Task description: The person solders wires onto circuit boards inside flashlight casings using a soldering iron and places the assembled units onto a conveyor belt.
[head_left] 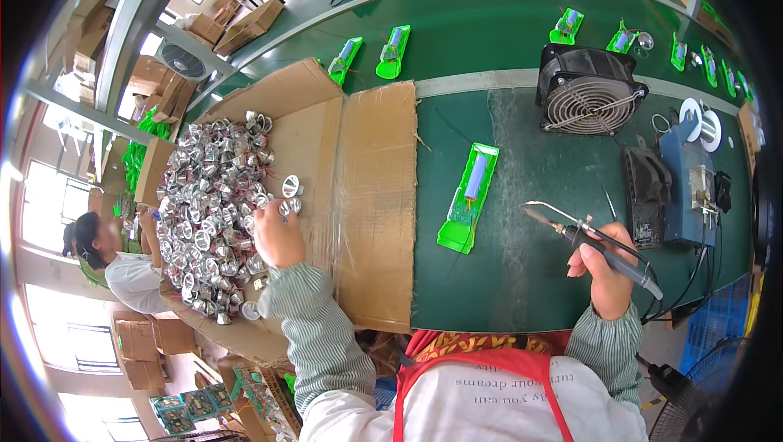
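Observation:
My left hand (279, 236) reaches into an open cardboard box, its fingers closed at the edge of a heap of silver reflector cups (208, 214). A small silver reflector cup (285, 208) is at its fingertips, and another reflector cup (291, 186) lies just beyond. My right hand (605, 272) grips a soldering iron (599, 255), its tip pointing left above the bench; a thin metal tube runs alongside the tip. Between my hands a bright green plastic housing (456, 231) lies on the bench, with a blue cylindrical battery (476, 176), a circuit board and thin wires in it.
A black fan (591, 95) stands behind the iron. At the right are a blue soldering unit (689, 185) with wire spools and a dark stand (646, 193). More green housings (393, 52) line the far bench. A co-worker (122, 262) is at the left beyond the cardboard box (375, 205).

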A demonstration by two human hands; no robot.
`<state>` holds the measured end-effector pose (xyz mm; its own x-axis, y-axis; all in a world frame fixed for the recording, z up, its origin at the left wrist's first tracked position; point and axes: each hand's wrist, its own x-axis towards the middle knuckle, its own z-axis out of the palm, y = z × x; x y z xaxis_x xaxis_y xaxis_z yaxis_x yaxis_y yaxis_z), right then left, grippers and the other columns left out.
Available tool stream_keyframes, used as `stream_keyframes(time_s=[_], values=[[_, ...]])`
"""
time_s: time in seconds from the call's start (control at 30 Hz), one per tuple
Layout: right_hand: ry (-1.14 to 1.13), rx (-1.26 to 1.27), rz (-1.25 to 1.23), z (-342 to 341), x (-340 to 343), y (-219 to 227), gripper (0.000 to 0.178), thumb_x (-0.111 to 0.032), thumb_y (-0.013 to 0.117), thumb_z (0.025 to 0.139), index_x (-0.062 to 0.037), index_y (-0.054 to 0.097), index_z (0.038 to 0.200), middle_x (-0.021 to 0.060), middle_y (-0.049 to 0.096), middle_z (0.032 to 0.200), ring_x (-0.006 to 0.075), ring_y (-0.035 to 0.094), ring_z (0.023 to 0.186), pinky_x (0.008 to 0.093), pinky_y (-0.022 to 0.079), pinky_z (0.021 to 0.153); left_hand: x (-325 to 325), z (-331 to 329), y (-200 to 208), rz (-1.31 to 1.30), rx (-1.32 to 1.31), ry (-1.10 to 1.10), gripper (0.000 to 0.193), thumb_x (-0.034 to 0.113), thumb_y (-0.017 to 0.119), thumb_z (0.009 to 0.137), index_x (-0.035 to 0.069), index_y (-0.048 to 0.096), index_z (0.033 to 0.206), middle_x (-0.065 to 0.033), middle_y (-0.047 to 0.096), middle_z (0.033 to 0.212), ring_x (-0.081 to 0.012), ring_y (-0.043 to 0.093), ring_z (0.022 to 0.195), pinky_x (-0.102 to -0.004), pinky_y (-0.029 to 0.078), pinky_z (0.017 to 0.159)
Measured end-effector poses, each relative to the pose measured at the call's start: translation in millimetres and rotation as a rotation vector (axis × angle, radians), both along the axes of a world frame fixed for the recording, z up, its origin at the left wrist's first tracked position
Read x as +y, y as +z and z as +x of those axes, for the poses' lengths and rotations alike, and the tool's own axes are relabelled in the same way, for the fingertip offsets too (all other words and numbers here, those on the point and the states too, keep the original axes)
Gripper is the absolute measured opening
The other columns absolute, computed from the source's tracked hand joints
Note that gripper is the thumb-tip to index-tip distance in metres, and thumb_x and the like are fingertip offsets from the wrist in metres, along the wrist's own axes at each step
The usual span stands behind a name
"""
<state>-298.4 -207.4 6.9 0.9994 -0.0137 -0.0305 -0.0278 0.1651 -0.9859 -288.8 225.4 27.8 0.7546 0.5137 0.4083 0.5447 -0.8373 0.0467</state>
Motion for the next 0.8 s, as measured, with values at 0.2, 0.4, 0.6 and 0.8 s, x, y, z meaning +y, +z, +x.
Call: stream_keyframes(time_s=[0.2, 0.4, 0.6, 0.8], values=[[0.029, -0.009, -0.001, 1, 2, -1, 0.013, 0.002, 0.054, 0.079, 0.0025, 0.045, 0.090, 0.0132, 0.059, 0.065, 0.0146, 0.058, 0.052, 0.0236, 0.049, 0.049, 40, 18, -23, -0.103, 0.049, -0.031, 0.034, 0.022, 0.064, 0.073, 0.005, 0.060, 0.102, -0.0179, 0.057, 0.090, -0.0307, 0.055, 0.084, -0.0382, 0.044, 0.074], [0.044, -0.021, 0.013, 1, 2, 2, 0.013, 0.002, 0.054, 0.079, 0.0028, 0.046, 0.090, 0.0133, 0.059, 0.065, 0.0145, 0.058, 0.053, 0.0236, 0.049, 0.049, 57, 28, -29, -0.412, -0.364, -0.233, 0.019, 0.016, 0.057, 0.083, 0.000, 0.065, 0.086, -0.0092, 0.060, 0.082, -0.0191, 0.056, 0.072, -0.0298, 0.044, 0.063], [0.054, 0.011, 0.009, 3, 5, 4, 0.013, 0.002, 0.054, 0.080, 0.0029, 0.046, 0.089, 0.0138, 0.059, 0.068, 0.0148, 0.058, 0.054, 0.0241, 0.049, 0.050, 2, 28, 0, -1.144, -0.718, -0.264, 0.020, 0.012, 0.052, 0.088, 0.000, 0.062, 0.101, 0.0004, 0.060, 0.075, -0.0016, 0.047, 0.061, -0.0157, 0.037, 0.055], [0.116, 0.033, 0.053, 8, 13, 5, 0.014, 0.002, 0.057, 0.078, 0.0028, 0.047, 0.087, 0.0131, 0.060, 0.070, 0.0147, 0.059, 0.057, 0.0250, 0.050, 0.052, -71, 12, -5, -0.899, -0.269, -0.420, 0.013, 0.010, 0.058, 0.082, -0.001, 0.062, 0.088, -0.0032, 0.062, 0.072, -0.0065, 0.051, 0.059, -0.0201, 0.039, 0.053]])
